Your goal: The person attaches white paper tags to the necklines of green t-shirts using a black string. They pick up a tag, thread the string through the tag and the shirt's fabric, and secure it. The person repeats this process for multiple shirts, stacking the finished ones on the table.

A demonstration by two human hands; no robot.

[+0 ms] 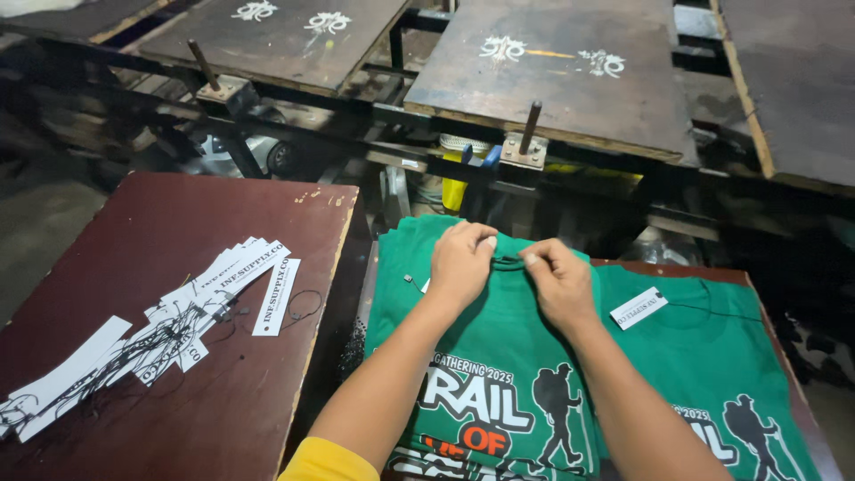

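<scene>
A stack of green printed T-shirts point(499, 356) lies on a dark red board in front of me. My left hand point(460, 263) and my right hand point(557, 281) rest together on the top shirt's collar point(508, 263), fingertips pinching a thin black string there. A white paper tag point(639, 307) on a black string lies on a second green shirt point(712, 356) to the right. A small tag end point(415, 282) shows at the left of my left hand.
A dark red table point(169, 232) at the left carries several white paper tags with black strings point(178, 321). Behind stand worn brown print platens point(561, 80) on a black metal frame, with a yellow container point(454, 187) below.
</scene>
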